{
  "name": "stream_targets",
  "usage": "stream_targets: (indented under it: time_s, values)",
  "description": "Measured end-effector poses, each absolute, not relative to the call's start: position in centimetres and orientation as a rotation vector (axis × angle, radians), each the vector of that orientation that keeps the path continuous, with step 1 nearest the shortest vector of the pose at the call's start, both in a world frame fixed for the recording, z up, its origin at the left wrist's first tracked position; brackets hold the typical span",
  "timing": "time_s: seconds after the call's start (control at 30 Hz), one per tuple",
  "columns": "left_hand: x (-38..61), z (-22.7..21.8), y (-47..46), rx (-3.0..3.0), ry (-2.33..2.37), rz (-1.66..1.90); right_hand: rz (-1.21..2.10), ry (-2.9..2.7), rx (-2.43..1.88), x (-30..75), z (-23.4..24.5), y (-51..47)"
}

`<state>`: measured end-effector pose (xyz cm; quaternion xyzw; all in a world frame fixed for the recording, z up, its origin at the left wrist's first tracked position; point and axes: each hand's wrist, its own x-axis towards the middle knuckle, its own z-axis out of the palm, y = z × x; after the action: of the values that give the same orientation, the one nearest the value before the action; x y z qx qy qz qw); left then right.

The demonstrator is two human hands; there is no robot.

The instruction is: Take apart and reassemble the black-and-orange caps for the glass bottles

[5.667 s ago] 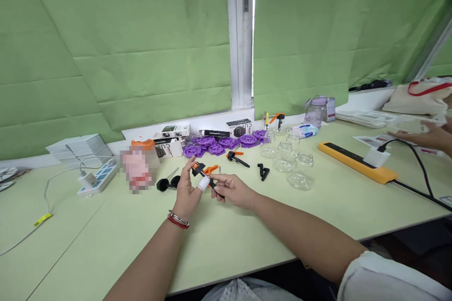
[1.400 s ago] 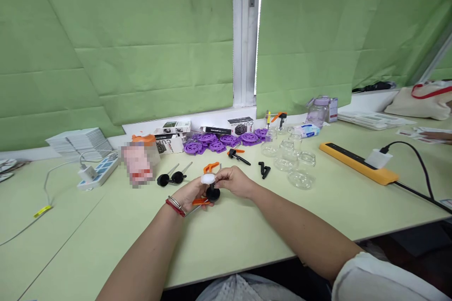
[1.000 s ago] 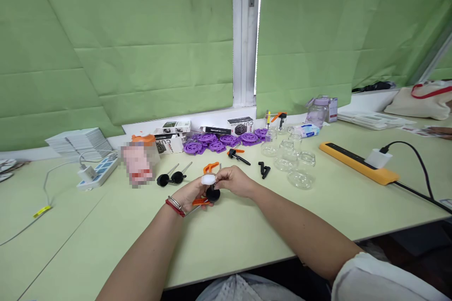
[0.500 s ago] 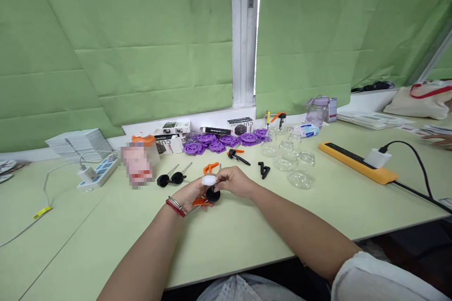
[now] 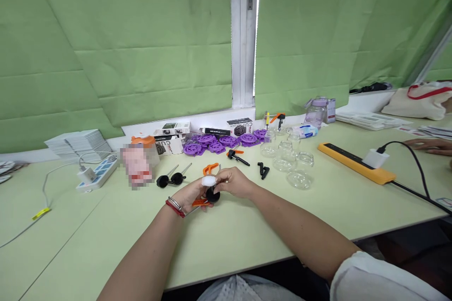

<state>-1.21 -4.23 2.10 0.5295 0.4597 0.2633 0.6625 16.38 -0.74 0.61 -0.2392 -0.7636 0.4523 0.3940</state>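
My left hand (image 5: 193,193) is closed around a black and orange spray head (image 5: 212,195), its round black cap facing up and an orange lever showing below. A thin tube sticks out near my wrist. My right hand (image 5: 233,182) pinches at the top of the same spray head with fingertips bent; what exactly they grip is hidden. A white rounded piece (image 5: 209,180) sits between the hands, and whether it is a cap or a thumb covering is unclear. Just behind lies an orange lever piece (image 5: 211,168). Two black caps with thin tubes (image 5: 177,178) lie to the left.
Behind the hands lie a black spray head with an orange lever (image 5: 238,156), black nozzle pieces (image 5: 263,170) and purple wheel-shaped parts (image 5: 217,146). Clear bottles (image 5: 299,178) stand right, before an orange power strip (image 5: 356,162). Another person's hand (image 5: 432,146) rests far right.
My hands keep nearly the same hold, with only a slight shift of the fingers. At the far right, the other person's hand has come further into view.
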Motion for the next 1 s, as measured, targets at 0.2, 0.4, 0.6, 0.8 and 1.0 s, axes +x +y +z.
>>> stream_targets:
  time_s: [0.2, 0.4, 0.6, 0.8, 1.0]
  values:
    - [-1.18, 2.34, -4.36, 1.213, 1.047, 0.593, 1.085, -1.966, -0.632, 16.44, 0.55, -0.72]
    - [-1.03, 2.6, -4.43, 1.206, 1.044, 0.586, 1.005, -1.958, -0.66, 16.43, 0.77, -1.13]
    - [-1.09, 2.48, -4.47, 1.21, 1.009, 0.581, 1.021, -1.929, -0.657, 16.46, 0.73, -1.21]
    - [-1.18, 2.37, -4.39, 1.174, 1.019, 0.586, 1.014, -1.929, -0.676, 16.59, 0.53, -1.18]
    - [-1.17, 2.43, -4.42, 1.196, 0.972, 0.592, 1.014, -1.931, -0.699, 16.88, 0.25, -1.07]
